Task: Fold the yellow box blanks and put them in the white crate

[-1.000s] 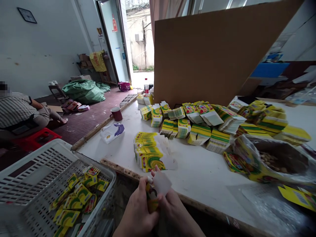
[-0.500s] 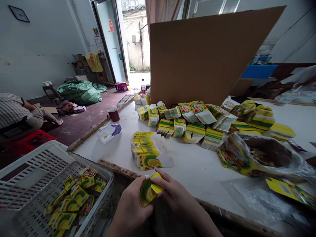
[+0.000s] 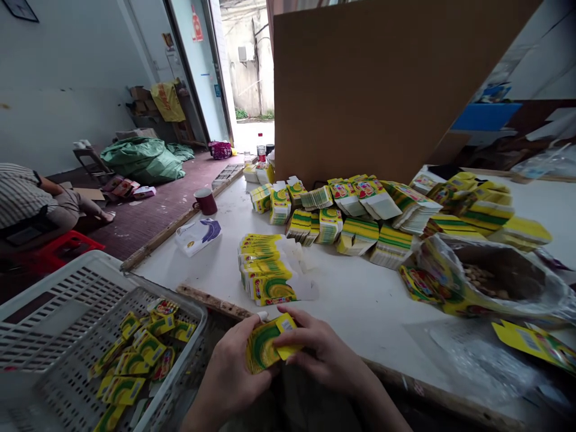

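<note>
The left hand (image 3: 231, 367) has its grip closed around a small yellow carton (image 3: 262, 349) at the counter's (image 3: 360, 309) near edge, while the right hand's (image 3: 321, 351) grip pinches the carton's right end. A second ago a white surface showed there; now a yellow, barcoded one does. Farther out lie fanned flat cartons (image 3: 272, 279), with a white basket (image 3: 101, 258) left.
</note>
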A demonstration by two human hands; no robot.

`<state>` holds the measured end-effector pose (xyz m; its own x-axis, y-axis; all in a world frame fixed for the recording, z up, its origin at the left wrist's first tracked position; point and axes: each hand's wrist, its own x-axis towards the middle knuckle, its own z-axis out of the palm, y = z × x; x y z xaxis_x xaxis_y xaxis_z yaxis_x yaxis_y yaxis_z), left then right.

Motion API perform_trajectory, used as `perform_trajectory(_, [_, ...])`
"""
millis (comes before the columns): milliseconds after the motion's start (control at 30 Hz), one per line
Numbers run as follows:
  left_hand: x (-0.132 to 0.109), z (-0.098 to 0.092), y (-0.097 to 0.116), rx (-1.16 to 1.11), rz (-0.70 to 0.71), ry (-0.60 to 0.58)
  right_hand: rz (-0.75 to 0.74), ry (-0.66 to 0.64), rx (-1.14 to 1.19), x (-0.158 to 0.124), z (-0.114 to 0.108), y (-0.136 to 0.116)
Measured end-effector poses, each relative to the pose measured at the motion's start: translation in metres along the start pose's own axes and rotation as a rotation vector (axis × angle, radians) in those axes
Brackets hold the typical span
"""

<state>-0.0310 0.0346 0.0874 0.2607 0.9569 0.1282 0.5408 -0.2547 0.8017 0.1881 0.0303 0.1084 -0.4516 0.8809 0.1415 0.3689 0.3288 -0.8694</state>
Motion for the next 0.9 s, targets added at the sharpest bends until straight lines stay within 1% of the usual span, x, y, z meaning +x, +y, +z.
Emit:
perform_trajectory(67, [-0.001,0.0,-0.001,0.001,0.024,-0.025,0.026,-0.056,0.006,-0.001,-0.004,-0.002])
perform_trajectory(100, [-0.002,0.002,0.0,0.0,0.04,-0.026,0.035,-0.06,0.011,-0.002,-0.004,-0.003])
perform_trajectory(133, [-0.002,0.004,0.001,-0.003,0.054,-0.015,0.044,-0.036,0.024,-0.003,-0.002,-0.003])
perform_trajectory(200, [-0.002,0.01,0.005,-0.04,0.062,0.021,0.061,0.078,0.096,-0.003,0.008,-0.002])
perform_trajectory(233, [-0.001,0.013,0.008,-0.091,0.05,0.043,0.068,0.148,0.146,-0.002,0.014,0.0])
perform_trajectory(267, [0.001,0.016,0.009,-0.178,0.022,0.089,0.076,0.209,0.188,0.0,0.019,0.002])
perform_trajectory(300, [0.003,0.018,0.01,-0.32,-0.019,0.185,0.09,0.256,0.192,0.003,0.023,0.006])
perform_trajectory(333, [0.005,0.019,0.011,-0.498,-0.057,0.333,0.112,0.293,0.153,0.007,0.025,0.01])
perform_trajectory(400, [0.012,0.017,0.009,-0.842,-0.088,0.691,0.181,0.355,-0.01,0.016,0.023,0.021])
perform_trajectory(433, [0.015,0.014,0.007,-0.973,-0.084,0.833,0.222,0.387,-0.098,0.021,0.021,0.028])
perform_trajectory(467, [0.019,0.011,0.005,-1.076,-0.094,0.914,0.261,0.42,-0.168,0.027,0.018,0.035])
perform_trajectory(500, [0.021,0.008,0.003,-1.158,-0.131,0.934,0.29,0.446,-0.214,0.033,0.016,0.041])
perform_trajectory(600, [0.026,0.006,-0.002,-1.353,-0.373,0.858,0.359,0.489,-0.305,0.047,0.016,0.057])
perform_trajectory(633, [0.026,0.008,-0.002,-1.384,-0.434,0.831,0.375,0.498,-0.329,0.051,0.018,0.061])
perform_trajectory(667, [0.026,0.012,-0.003,-1.388,-0.466,0.808,0.383,0.506,-0.347,0.053,0.021,0.063])
perform_trajectory(767, [0.024,0.024,-0.004,-1.359,-0.497,0.716,0.374,0.518,-0.36,0.056,0.026,0.066])
perform_trajectory(833, [0.021,0.033,-0.006,-1.342,-0.51,0.665,0.365,0.518,-0.337,0.056,0.025,0.066])
perform_trajectory(900, [0.019,0.04,-0.007,-1.318,-0.491,0.632,0.367,0.514,-0.286,0.053,0.021,0.063])
